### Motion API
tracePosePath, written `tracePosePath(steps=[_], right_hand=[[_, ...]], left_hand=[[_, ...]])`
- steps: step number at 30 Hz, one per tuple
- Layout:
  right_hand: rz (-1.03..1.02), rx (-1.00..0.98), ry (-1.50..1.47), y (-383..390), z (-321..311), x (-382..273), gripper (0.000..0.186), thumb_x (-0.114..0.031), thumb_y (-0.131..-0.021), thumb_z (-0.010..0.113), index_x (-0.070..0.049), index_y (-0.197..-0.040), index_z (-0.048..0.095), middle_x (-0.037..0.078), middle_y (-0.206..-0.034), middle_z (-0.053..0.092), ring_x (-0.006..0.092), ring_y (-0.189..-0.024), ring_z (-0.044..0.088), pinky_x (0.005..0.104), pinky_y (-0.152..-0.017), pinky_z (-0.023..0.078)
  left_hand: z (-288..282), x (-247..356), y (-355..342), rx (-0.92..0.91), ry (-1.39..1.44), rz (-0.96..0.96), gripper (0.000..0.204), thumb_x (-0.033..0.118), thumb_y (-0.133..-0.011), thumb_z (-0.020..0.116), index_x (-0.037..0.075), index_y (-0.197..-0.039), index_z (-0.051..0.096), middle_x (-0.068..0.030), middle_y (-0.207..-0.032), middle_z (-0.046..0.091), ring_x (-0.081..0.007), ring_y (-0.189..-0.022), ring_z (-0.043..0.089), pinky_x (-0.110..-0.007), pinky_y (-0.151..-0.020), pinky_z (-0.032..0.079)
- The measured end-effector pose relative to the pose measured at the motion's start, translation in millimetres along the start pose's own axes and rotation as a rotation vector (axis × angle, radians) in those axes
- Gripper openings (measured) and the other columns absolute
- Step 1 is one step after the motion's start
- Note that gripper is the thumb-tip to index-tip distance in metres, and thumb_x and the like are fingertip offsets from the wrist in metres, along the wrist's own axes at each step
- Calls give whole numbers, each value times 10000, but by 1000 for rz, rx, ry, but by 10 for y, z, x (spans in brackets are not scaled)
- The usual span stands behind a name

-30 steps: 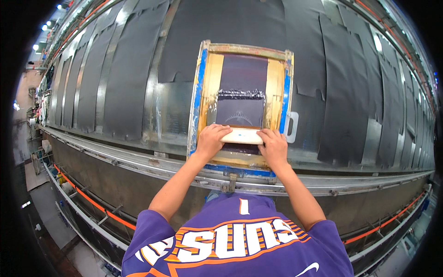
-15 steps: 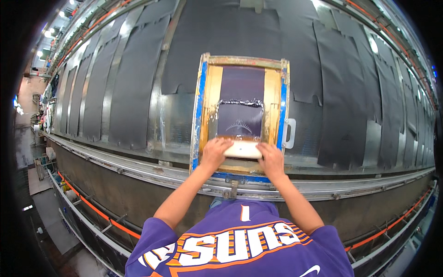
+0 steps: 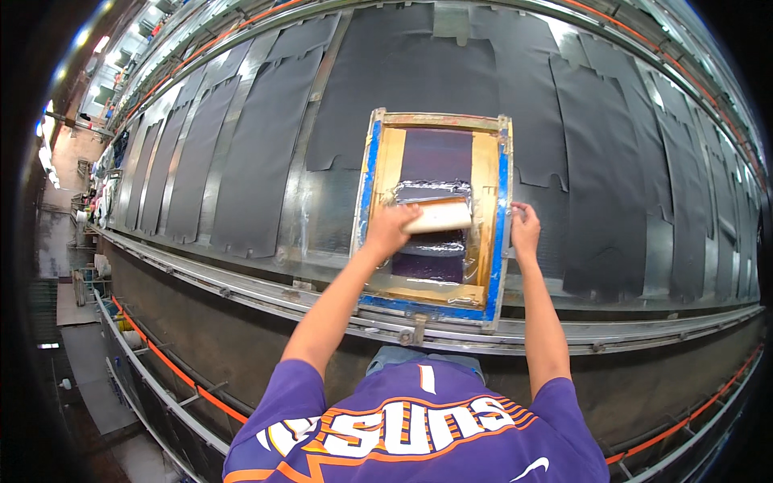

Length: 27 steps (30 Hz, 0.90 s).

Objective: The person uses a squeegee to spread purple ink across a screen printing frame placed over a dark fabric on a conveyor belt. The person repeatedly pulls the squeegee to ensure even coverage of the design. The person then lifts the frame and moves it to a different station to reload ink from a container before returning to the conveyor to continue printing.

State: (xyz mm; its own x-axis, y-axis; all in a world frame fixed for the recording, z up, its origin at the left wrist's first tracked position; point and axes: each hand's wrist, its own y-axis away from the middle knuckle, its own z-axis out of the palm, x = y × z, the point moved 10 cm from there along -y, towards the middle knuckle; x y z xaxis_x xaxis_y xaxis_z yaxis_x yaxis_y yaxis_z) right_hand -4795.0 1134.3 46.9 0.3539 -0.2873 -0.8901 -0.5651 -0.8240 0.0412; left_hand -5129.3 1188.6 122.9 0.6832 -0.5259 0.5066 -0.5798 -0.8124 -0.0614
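Observation:
A screen-printing frame point(image 3: 488, 302) with blue-taped sides and tan tape around its dark mesh lies on the long table. My left hand point(image 3: 390, 229) is closed on the left end of a pale squeegee point(image 3: 441, 217), which stands slightly askew across the mesh. Wet dark ink point(image 3: 431, 187) lies in a ridge just beyond the squeegee, and more glistens on its near side. Beside the frame's right edge, my right hand point(image 3: 525, 229) has its fingers curled where the side handle sits; the handle itself is mostly hidden by them.
Dark fabric pieces point(image 3: 266, 137) cover the table in rows left and right of the frame, with others point(image 3: 600, 177) close by my right hand. A metal rail point(image 3: 225, 286) with clamps runs along the near table edge. Orange piping point(image 3: 173, 366) passes lower down.
My right hand has let go of the squeegee and moved to the frame's right side. My left hand alone has the squeegee, now farther up the mesh. The head view has shifted slightly.

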Motion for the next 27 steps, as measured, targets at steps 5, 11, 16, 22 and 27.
tracePosePath(steps=[5, 11, 16, 22, 27], right_hand=[[-53, 122, 110, 136, -127, -576, 198, -233, -963, 645, -73, -1043, 729, 158, -856, 715, 258, -774, 670, 388, -728, 502], [-134, 73, 58, 382, 483, -1361, 214, -212, -987, 615, -32, -1056, 708, 114, -890, 718, 184, -808, 657, 358, -759, 507], [-130, 57, -81, 1188, 2111, -1880, 221, -225, -1005, 598, -31, -1057, 689, 8, -701, 516, 103, -639, 439, 313, -583, 390], [-113, 32, -160, 1941, 3795, -2620, 210, -213, -1023, 562, -43, -1101, 658, 38, -654, 504, 126, -588, 436, 347, -553, 363], [-61, -8, -63, 2118, 4096, -2767, 201, -203, -1026, 548, -55, -1104, 659, 55, -627, 523, 139, -577, 465, 360, -563, 384]], left_hand=[[198, 294, 1225, -69, -119, 15, 719, -20, -733, 709, 249, -1391, 606, 11, -1470, 570, -230, -1397, 491, -529, -1122, 388], [-567, -28, 1836, 44, -44, 0, 733, 87, -667, 777, 244, -1365, 616, 8, -1418, 597, -233, -1328, 529, -475, -1082, 378], [-1619, -1454, 2416, 83, -127, -36, 663, 113, -661, 788, 240, -1298, 653, 17, -1342, 638, -210, -1243, 579, -436, -1008, 389], [-2691, -2934, 3008, 97, -241, -97, 503, 43, -710, 723, 204, -1186, 703, 31, -1242, 687, -205, -1152, 617, -415, -939, 415], [-2745, -3246, 3204, 142, -241, -60, 465, 38, -717, 685, 199, -1152, 729, 34, -1176, 716, -214, -1076, 645, -400, -914, 423]])
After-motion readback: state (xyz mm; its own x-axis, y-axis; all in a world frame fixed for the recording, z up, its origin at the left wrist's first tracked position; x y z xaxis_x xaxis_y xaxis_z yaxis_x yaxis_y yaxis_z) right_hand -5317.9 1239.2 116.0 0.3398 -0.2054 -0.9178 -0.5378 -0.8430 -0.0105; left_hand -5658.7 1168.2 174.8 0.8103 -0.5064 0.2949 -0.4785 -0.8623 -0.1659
